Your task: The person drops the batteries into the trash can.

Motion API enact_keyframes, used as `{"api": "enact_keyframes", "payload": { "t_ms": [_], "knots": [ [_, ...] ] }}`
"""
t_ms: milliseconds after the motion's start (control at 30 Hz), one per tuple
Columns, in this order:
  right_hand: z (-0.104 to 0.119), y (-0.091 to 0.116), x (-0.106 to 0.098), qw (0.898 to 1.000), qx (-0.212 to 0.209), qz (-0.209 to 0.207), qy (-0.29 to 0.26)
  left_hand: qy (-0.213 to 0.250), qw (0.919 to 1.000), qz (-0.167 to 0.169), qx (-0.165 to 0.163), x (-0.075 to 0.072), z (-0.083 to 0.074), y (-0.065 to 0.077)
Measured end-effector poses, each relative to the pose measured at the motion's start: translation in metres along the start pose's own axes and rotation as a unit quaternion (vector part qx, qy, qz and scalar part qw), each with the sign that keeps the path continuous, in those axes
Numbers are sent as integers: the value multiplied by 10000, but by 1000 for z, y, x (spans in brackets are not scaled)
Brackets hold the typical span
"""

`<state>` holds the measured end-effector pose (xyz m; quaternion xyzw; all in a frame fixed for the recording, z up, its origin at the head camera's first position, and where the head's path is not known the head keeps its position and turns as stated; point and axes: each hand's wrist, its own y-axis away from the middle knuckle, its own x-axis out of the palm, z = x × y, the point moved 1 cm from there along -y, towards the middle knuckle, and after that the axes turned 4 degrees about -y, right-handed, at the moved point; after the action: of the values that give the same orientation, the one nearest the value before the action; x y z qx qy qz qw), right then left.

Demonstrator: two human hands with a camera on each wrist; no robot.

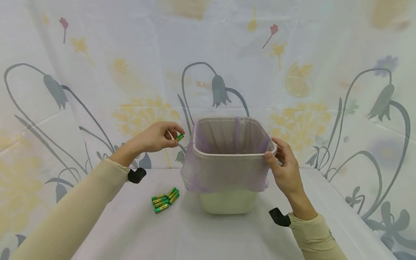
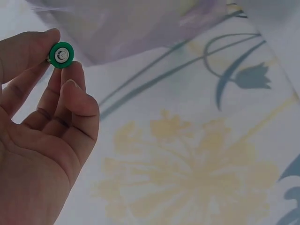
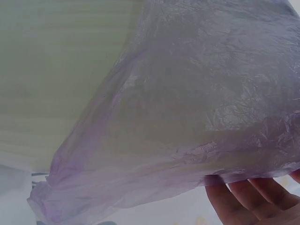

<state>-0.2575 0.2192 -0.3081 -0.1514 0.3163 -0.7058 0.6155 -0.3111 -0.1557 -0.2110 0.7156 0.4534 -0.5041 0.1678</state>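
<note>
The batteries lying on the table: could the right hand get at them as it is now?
Probably not directly: the right hand holds the bin by its rim, and the bin stands between that hand and the batteries. It would likely have to let go and reach around the front.

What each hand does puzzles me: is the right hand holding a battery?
No, the right hand grips the bin's rim, while the left hand pinches a green battery.

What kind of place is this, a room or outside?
Probably indoors, perhaps a little tabletop setup. A flower-patterned sheet makes the backdrop, a plain white surface lies before it, and a bin with a purple liner stands there.
</note>
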Motion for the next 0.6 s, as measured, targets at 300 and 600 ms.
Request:
{"api": "enact_keyframes", "payload": {
  "t_ms": [300, 600],
  "knots": [
    [0, 1, 1, 10000, -92, 26, -19, 266, 9992, 59, 284, -7, -40, -29],
    [0, 0, -1, 9999, -127, -8, -75, 1052, 9926, 343, 501, 17, -68, -62]
  ]
}}
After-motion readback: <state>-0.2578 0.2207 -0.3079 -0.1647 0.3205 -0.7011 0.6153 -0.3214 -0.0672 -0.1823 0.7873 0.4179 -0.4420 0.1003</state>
